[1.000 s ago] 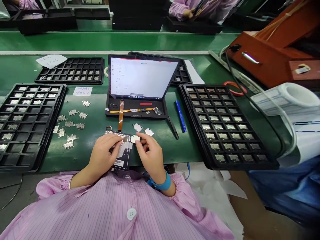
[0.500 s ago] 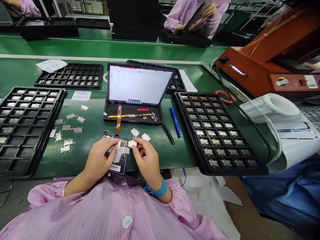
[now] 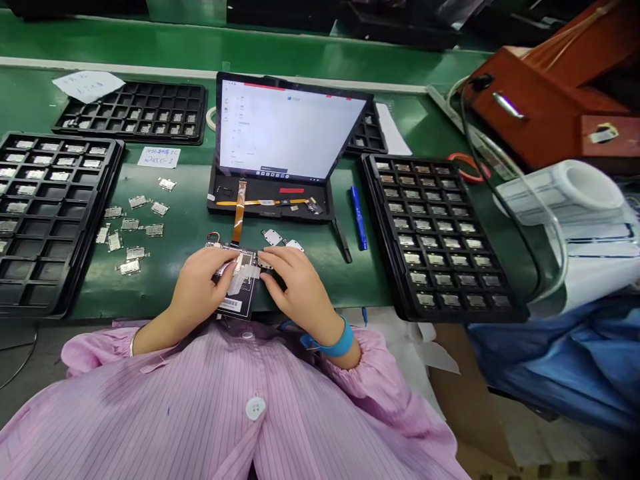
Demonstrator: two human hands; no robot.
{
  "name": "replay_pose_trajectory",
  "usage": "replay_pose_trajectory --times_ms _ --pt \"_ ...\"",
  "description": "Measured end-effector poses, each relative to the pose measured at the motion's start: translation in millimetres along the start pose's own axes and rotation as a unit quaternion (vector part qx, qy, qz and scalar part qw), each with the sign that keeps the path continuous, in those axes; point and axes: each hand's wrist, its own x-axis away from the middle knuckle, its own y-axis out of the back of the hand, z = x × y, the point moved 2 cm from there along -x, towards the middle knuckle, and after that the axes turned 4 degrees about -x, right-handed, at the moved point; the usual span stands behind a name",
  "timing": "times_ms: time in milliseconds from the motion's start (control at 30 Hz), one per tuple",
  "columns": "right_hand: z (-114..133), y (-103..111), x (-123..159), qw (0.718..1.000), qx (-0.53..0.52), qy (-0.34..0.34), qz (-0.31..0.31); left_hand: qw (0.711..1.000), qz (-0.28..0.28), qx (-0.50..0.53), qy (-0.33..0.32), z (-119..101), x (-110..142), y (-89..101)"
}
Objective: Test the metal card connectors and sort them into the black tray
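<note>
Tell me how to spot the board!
Find the big lit screen. Follow the orange ribbon below it down to the board, between left hand and right hand. It is black with a white barcode label; the small plates near it are pale.

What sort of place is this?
Probably an electronics assembly or test bench: compartmented black trays of small metallic modules, a circuit board with an orange ribbon cable, and a lit screen.

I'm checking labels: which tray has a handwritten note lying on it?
The back-left tray: a note covers its corner; no other shows one.
</note>
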Motion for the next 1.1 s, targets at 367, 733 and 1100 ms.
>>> replay_pose_trajectory --times_ms 367,733,1100 --pt "-17 8 -5 0.980 0.110 0.158 0.058 1.000 0.009 0.001 0.005 0 1 0.4" --pt "-22 4 -4 0.978 0.122 0.162 0.049 1.000 0.017 -0.004 0.001 -2 -3 -1.0" --pt "-20 4 -4 0.969 0.150 0.183 0.065 1.000 0.008 0.000 0.006 -1 0 0.5"
